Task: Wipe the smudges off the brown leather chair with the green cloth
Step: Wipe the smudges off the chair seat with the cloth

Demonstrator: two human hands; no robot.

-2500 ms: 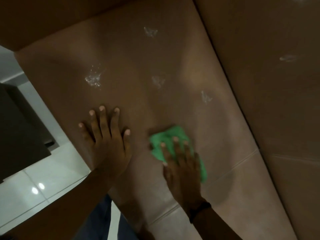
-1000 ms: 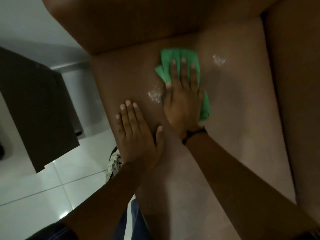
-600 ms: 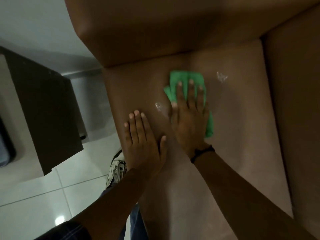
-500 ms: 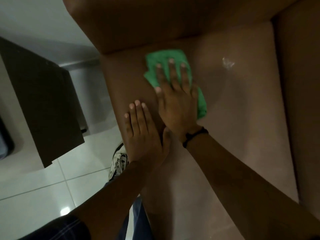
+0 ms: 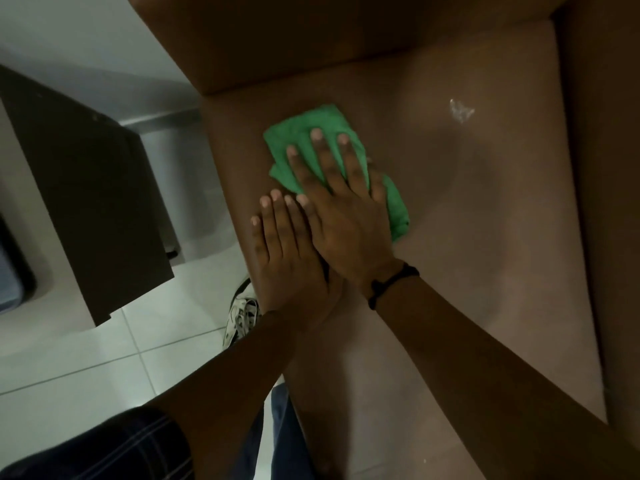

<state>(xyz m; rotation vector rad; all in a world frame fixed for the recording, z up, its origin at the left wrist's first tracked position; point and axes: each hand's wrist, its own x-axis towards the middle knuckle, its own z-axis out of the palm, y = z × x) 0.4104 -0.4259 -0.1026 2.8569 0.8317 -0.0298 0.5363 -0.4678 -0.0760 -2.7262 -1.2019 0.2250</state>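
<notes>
Leftward slid the green cloth [image 5: 311,133] under the flat, spread right hand [image 5: 346,209] – smudge [image 5: 460,110] at 2 o'clock (left hand [image 5: 287,258] splayed, touching it) on the brown leather chair [image 5: 485,237].

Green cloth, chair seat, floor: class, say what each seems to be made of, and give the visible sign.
Green cloth: soft woven or microfibre fabric, matte; it bunches into folds under the right hand.
Chair seat: leather or leather-look covering, smooth, faint sheen; stitched seams; which of the two is unclear.
Floor: glazed tile, probably ceramic; glossy, with straight grout lines.
</notes>
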